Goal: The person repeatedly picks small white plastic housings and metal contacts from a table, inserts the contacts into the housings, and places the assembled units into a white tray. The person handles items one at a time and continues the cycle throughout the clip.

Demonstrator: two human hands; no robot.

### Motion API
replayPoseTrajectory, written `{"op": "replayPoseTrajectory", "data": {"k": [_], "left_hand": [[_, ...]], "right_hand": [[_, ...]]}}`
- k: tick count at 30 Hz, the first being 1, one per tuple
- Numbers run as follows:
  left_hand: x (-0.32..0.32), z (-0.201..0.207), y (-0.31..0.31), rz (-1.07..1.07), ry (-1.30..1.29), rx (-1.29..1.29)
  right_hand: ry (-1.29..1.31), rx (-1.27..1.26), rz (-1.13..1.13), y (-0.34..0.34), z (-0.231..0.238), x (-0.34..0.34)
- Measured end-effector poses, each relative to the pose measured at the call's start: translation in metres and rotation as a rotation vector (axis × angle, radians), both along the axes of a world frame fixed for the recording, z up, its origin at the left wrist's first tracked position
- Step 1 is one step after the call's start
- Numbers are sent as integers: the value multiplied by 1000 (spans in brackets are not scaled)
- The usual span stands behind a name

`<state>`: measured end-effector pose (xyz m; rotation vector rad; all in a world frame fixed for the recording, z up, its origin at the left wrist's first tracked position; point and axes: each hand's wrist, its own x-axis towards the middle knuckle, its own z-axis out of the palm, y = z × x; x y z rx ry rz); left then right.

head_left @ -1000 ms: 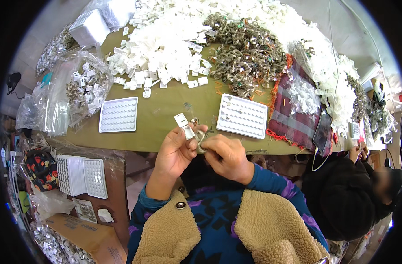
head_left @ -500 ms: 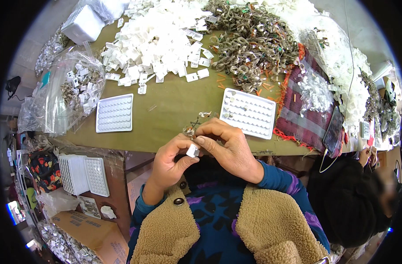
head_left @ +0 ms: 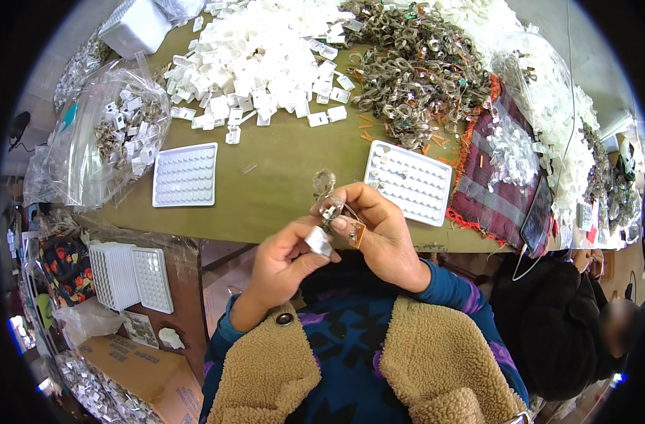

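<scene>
Light catches a looped bundle of translucent grey-brown wire [head_left: 324, 182], standing up just above the fingertips, between the 2 hands and over the near edge of the olive-green table [head_left: 287, 145]. Glossy stuff, this: a rounded loop at the top, a tighter, shinier tangle below, right where the fingers meet. The left hand [head_left: 283, 258] has thumb and fingers pinched around a small white boxy plastic casing [head_left: 318, 242], its pale face turned up and plain to see. And the right hand [head_left: 382, 230], fingers bent and drawn in narrow, grips the lower part of the wire between thumb and forefinger. Against that thumb sits a small flat orange-brown piece [head_left: 356, 236] with paler marks on it; whether it joins the wire, I cannot tell, as the fingers cover the spot.

Out on the table, 2 white plastic trays with rows of round hollows: the left tray [head_left: 184, 174] and the right tray [head_left: 408, 182], the latter with a few small pieces near its upper left. Beyond them, a bright heap of white plastic casings [head_left: 259, 71] beside a dark mound of grey-brown coiled wires [head_left: 418, 71], with thin orange slivers [head_left: 367, 127] scattered at its foot.
</scene>
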<state>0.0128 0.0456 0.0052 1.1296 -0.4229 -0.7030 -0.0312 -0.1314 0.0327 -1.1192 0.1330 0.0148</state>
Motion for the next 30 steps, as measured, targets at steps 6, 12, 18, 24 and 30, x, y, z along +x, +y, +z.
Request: {"op": "replayPoseTrajectory", "data": {"k": [6,12,18,24,30], "left_hand": [[29,15,3,198,-143,-81],[29,21,-3,140,-176,-5],[29,19,-1,136,-236,-22],[24,16,-1,160,-195,-14],[26,5,-4,168,4,-159]], "right_hand": [[63,-1,148,-20,15,-1],[206,-42,342,-24,14,2],[267,20,379,-28,18,3],[341,-8,500,-30,15,6],[353,295,431,-27,3,3]]}}
